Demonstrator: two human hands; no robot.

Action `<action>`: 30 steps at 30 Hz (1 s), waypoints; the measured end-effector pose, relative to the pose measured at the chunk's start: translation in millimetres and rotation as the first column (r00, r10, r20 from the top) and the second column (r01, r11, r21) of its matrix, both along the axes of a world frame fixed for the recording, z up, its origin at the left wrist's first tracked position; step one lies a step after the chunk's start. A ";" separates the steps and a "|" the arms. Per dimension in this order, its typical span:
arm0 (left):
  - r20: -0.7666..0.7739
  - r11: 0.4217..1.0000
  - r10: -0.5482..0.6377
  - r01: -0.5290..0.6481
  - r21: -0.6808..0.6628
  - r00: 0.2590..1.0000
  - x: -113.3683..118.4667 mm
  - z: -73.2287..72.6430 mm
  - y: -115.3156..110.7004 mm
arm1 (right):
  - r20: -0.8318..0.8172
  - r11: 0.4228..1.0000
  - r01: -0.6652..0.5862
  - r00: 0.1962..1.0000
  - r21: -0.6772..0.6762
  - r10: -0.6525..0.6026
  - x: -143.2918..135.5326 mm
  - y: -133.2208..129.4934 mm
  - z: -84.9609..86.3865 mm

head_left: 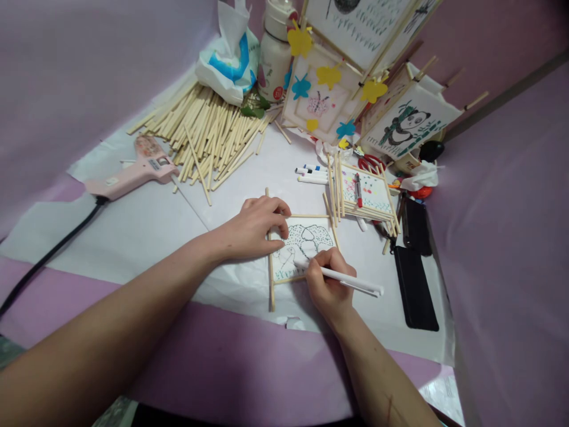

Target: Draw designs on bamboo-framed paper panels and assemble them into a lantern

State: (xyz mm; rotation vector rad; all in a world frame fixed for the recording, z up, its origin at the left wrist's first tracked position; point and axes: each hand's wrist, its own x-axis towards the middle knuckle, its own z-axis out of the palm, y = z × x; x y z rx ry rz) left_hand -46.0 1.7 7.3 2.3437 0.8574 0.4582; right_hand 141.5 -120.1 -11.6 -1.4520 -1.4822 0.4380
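A small drawing [288, 237] in a frame of wooden sticks lies on the white paper sheet, with dotted dark shapes and green grass marks on it. My left hand [260, 228] rests on the frame's left side, fingers bent and somewhat apart, with nothing in it. In my right hand [331, 281] is a white pen [355, 281], its tip at the lower middle of the drawing. The pen's back end points right.
A pink glue gun [133, 175] with a black cord lies left, below a pile of wooden sticks [213, 130]. Stacked frames [367, 193] and white markers [311, 174] are behind, black phone-like objects [416, 287] right. Decorated panels [324, 95], a bottle [273, 59] and tissues [231, 59] stand at the back.
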 end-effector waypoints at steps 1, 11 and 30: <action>0.000 1.000 -0.001 0.001 0.001 1.000 -0.1 -0.4 0.2 | -0.003 1.000 -0.010 1.000 0.003 0.010 0.0 0.3 0.2; 0.006 1.000 -0.006 0.006 0.005 1.000 -0.4 -2.1 0.4 | -0.032 0.997 -0.071 0.997 0.006 0.071 1.2 0.2 -0.5; -0.008 1.000 -0.001 0.001 0.000 1.000 -0.9 -1.4 0.7 | -0.109 0.999 0.025 0.994 0.032 -0.022 0.6 0.9 -4.8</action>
